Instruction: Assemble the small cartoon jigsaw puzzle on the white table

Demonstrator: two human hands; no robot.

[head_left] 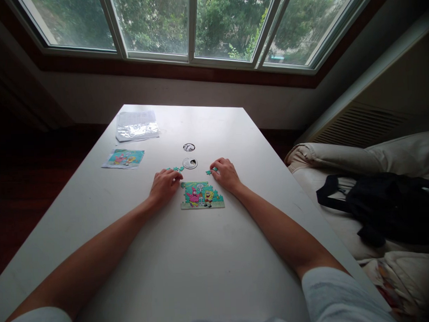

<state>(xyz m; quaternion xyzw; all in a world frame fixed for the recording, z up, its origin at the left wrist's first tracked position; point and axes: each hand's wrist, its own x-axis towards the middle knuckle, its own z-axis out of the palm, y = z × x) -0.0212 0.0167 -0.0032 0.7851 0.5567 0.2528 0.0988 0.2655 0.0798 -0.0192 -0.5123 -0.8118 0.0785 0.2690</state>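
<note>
Flanking the puzzle (200, 197), my left hand (163, 185) and right hand (226, 173) curl by pieces (208, 172); I can't tell their grip.

picture sheet (124, 159) lies left of puzzle (201, 196)

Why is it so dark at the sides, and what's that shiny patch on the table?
Head view: light seems to come through the window, brightening the far tabletop, while the floor at the left sinks into shadow; head view: the shiny patch is glare on a plastic packet; head view: the loose pieces by the left hand look too small to make out clearly.
</note>
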